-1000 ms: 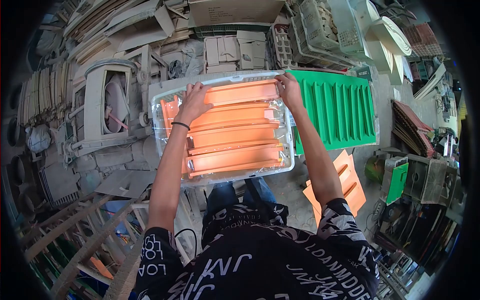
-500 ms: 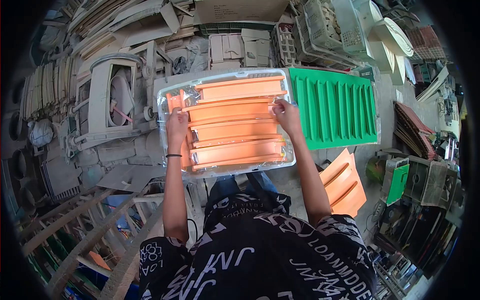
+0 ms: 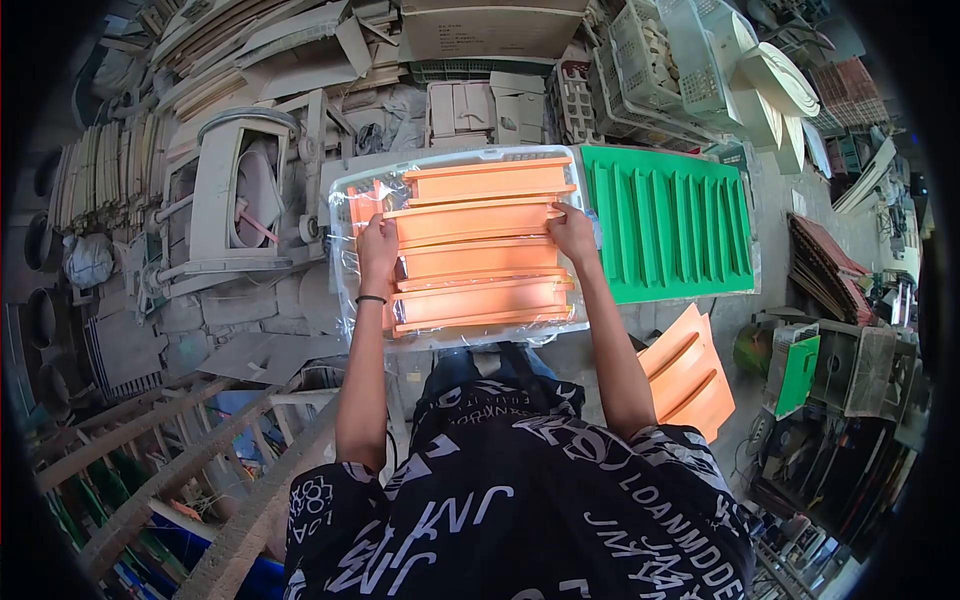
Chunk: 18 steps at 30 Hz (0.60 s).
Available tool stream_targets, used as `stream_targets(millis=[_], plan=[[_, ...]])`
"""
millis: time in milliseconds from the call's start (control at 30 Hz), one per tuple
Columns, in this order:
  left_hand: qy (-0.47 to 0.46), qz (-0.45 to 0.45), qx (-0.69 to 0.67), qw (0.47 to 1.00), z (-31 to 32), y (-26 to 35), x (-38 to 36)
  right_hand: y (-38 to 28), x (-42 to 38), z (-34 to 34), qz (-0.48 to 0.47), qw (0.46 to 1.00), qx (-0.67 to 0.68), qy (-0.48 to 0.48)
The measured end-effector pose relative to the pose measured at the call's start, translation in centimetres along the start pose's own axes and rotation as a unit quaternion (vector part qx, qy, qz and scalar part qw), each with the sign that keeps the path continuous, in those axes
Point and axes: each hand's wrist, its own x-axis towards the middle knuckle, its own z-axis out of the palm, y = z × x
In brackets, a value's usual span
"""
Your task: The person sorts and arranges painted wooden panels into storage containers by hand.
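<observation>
L hand (image 3: 378, 248) has its fingers curled nearly closed on the L end of an orange strip (image 3: 470, 220), 2nd from the far side; R hand (image 3: 572, 232) is pinched on its R end, thumb & fingers nearly together. Strip runs straight btwn the hands, over a white tray (image 3: 490, 154) that's under both. Black band (image 3: 370, 299) on L wrist.

Just past the hands, another strip, the far one (image 3: 490, 181), lies parallel. On the body side of the hands, 2 more: the 3rd strip (image 3: 480, 263), then the near strip (image 3: 480, 303). Smaller orange pcs (image 3: 366, 205) sit just beyond L hand, running the other way. Clear, shiny plastic shows in tray too.

Just R of R hand: green ridged panel (image 3: 668, 225). R & nearer the body: orange sheets (image 3: 690, 370) w/ 2 slots. Well L of L hand: pale frame (image 3: 212, 200) w/ an opening. Far beyond both hands: cardboard box (image 3: 490, 30).
</observation>
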Motion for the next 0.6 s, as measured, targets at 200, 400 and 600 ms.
stream_targets(millis=[200, 400, 600], plan=[[-0.046, 0.053, -0.002, 0.998, 1.0, 0.5, 0.2, -1.3, 0.0, -2.6, 0.011, 0.999, 0.019, -0.025], [-0.056, 0.075, 0.015, 0.996, 1.4, 2.1, -0.8, 0.3, -0.3, -1.4, -0.081, 0.991, -0.064, 0.081], [-0.082, 0.044, -0.038, 0.995, 1.5, 1.4, -0.8, 0.9, -0.8, -1.4, -0.050, 0.994, -0.009, 0.099]])
